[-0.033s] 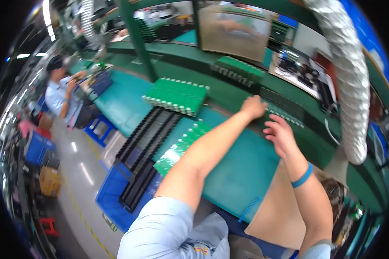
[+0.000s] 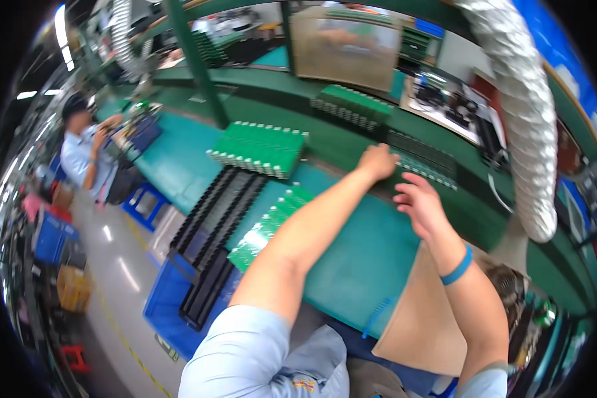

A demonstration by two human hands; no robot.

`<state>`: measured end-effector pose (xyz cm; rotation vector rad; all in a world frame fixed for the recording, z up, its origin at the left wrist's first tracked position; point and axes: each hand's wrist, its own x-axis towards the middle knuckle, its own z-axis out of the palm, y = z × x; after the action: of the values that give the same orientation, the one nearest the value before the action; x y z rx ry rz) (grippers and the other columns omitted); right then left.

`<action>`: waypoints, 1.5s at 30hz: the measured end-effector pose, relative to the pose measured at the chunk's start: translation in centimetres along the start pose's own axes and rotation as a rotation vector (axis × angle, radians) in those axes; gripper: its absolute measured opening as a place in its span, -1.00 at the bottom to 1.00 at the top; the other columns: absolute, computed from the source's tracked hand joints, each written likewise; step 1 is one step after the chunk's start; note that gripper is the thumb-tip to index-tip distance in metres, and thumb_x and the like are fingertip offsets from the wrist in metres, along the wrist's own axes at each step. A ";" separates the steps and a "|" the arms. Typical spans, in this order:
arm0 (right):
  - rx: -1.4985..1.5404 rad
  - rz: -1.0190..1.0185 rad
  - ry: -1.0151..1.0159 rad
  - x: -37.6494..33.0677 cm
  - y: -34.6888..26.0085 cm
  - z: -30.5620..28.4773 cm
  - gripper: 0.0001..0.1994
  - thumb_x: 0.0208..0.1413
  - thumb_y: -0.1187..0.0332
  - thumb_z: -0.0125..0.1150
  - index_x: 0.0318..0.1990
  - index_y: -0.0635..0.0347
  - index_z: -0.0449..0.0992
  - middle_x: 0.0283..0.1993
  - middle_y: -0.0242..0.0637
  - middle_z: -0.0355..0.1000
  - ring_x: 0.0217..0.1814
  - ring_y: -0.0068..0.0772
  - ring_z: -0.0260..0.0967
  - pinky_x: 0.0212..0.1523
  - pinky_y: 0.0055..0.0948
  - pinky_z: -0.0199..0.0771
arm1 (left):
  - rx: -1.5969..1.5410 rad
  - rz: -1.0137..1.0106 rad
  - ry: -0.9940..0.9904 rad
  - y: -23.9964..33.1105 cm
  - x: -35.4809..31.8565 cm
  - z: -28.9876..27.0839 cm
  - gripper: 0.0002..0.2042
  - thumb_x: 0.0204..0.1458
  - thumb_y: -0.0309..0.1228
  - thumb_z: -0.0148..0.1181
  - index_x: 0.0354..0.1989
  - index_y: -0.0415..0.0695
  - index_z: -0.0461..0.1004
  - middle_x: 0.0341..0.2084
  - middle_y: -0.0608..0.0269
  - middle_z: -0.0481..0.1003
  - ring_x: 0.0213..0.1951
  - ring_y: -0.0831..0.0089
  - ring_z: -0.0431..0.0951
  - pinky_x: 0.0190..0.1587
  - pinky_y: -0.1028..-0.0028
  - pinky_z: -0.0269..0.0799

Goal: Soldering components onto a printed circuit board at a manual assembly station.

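My left hand [image 2: 378,161] reaches far forward over the bench, its fingers bent down and closed at the near end of a dark slotted rack [image 2: 421,151]. Whatever those fingers hold, if anything, is hidden. A row of green and white board edges [image 2: 428,172] runs along the rack's front. Just right of it hovers my right hand [image 2: 421,204], fingers apart and curved, with nothing in them; a blue band circles that wrist. Under my left forearm lies a green circuit board panel [image 2: 262,235], partly covered. A block of upright green boards [image 2: 259,149] stands farther left.
Black toothed rails [image 2: 215,212] span the bench edge above a blue bin [image 2: 166,305]. More green boards [image 2: 353,105] stand on the back ledge. Brown cardboard [image 2: 424,325] lies at right, below a silver duct [image 2: 521,119]. A co-worker [image 2: 86,146] sits at far left.
The whole view has shifted slightly, so the bench and both hands appear a little farther left. Against the rack, my hands look nearly unmoved.
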<state>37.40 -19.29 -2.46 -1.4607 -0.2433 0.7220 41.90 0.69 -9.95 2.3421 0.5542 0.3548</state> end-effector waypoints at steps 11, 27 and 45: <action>0.269 0.048 -0.376 -16.5 -2.8 6.8 -0.66 0.34 0.36 0.20 0.23 0.17 0.43 -0.07 -0.30 0.54 -0.20 -0.48 0.53 -0.22 -0.46 0.50 | -0.088 0.241 -0.113 2.7 -9.7 -6.4 -0.43 0.24 -0.08 0.21 0.27 -0.28 0.46 0.14 -0.31 0.51 0.19 -0.13 0.53 0.26 0.10 0.44; 0.355 -0.391 -0.600 -32.0 -12.5 12.9 -0.70 0.30 0.28 0.17 0.01 0.35 0.53 -0.27 -0.26 0.54 -0.34 -0.48 0.48 -0.30 -0.47 0.49 | -0.507 0.616 -0.676 9.4 -33.5 -14.8 -0.51 0.11 -0.33 0.43 0.23 -0.11 0.54 0.17 0.18 0.57 0.23 0.24 0.53 0.27 0.29 0.41; 0.098 -0.683 -0.620 -24.0 -18.0 11.0 -0.82 0.25 0.35 0.21 -0.28 0.33 0.54 -0.37 -0.29 0.49 -0.38 -0.45 0.39 -0.28 -0.45 0.44 | -0.502 0.391 -0.664 8.0 -34.7 -21.9 -0.82 0.29 -0.45 0.14 -0.11 -0.31 0.58 -0.41 0.21 0.61 -0.35 0.48 0.61 -0.26 0.46 0.48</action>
<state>18.09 -23.26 22.65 -0.9266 -1.1062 0.5842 5.37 -8.94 7.92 1.8975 -0.2894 -0.1161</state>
